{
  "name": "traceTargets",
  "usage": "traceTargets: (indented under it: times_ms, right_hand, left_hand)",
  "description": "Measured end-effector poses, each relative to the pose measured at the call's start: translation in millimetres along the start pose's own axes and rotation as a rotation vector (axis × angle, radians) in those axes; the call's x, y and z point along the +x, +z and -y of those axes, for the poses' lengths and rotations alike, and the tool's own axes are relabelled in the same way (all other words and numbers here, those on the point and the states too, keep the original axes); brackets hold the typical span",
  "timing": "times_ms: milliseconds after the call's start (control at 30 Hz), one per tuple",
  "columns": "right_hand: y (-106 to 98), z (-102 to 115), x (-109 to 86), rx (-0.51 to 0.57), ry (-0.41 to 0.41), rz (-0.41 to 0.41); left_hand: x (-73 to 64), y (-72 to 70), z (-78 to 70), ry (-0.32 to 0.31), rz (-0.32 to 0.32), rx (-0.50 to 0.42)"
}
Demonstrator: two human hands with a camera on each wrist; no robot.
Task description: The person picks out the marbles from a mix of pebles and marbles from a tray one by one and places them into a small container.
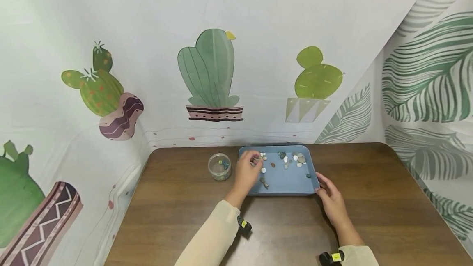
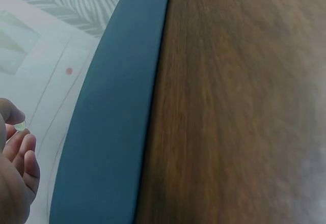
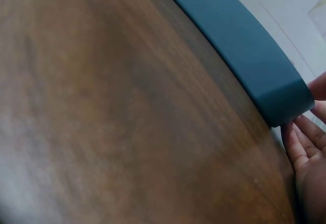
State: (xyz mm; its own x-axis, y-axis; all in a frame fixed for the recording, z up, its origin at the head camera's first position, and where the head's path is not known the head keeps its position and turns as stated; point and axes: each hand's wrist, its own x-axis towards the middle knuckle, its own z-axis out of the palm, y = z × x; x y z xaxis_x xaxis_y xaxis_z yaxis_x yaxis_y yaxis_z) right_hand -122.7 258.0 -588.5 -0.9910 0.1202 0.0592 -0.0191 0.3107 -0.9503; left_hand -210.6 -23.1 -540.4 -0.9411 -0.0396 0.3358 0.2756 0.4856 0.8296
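Observation:
A blue rectangular tray [image 1: 286, 184] holds several small stones of white, brown, grey and dark green. Over its left part, my left hand [image 1: 248, 171] pinches a small pale, translucent stone [image 2: 20, 126] between thumb and fingertip, seen best in the left wrist view. My right hand [image 1: 332, 200] grips the tray's near right corner, thumb at the rim and the other fingers along the outer side. In the right wrist view the fingers [image 3: 300, 137] lie against that corner. Brown stones [image 1: 265, 183] lie near the tray's front left.
A clear round jar [image 1: 219, 177] stands just left of the tray, with some blue and yellow-green pieces inside. The wooden table [image 1: 177, 208] meets a cactus-printed cloth [image 1: 266, 130] along its back edge. Black cameras sit on both wrists.

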Motion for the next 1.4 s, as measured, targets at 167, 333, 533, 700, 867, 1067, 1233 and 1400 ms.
traceTargets:
  times_ms: [167, 333, 533, 700, 867, 1067, 1233, 1400]
  right_hand:
    - [-1, 0, 0.3, 0.008, -0.002, 0.0]
    - [-1, 0, 0.2, 0.01, 0.008, 0.0]
    - [-1, 1, -0.2, 0.003, -0.004, -0.008]
    - [-1, 2, 0.0, 0.016, -0.009, -0.01]
    - [-1, 4, 0.7, 0.013, 0.002, -0.009]
    - [-1, 2, 1.1, -0.01, 0.006, -0.007]
    - [0, 3, 1.0, -0.007, 0.01, -0.003]
    - [-1, 3, 0.5, -0.015, 0.016, 0.003]
  left_hand:
    - [-6.1, -13.1, 1.5, -0.016, -0.035, -0.026]
    - [-11.0, -26.8, 3.5, -0.011, -0.067, -0.04]
    - [-12.6, -46.3, 8.1, -0.023, -0.104, -0.088]
    - [-12.5, -62.3, 13.1, -0.057, -0.152, -0.084]
    - [-13.7, -72.9, 20.2, -0.048, -0.226, -0.085]
    - [-18.1, -80.3, 31.0, -0.045, -0.277, -0.129]
    - [-21.0, -90.2, 31.6, -0.086, -0.299, -0.134]
    - [-22.2, -100.0, 35.2, -0.108, -0.331, -0.114]
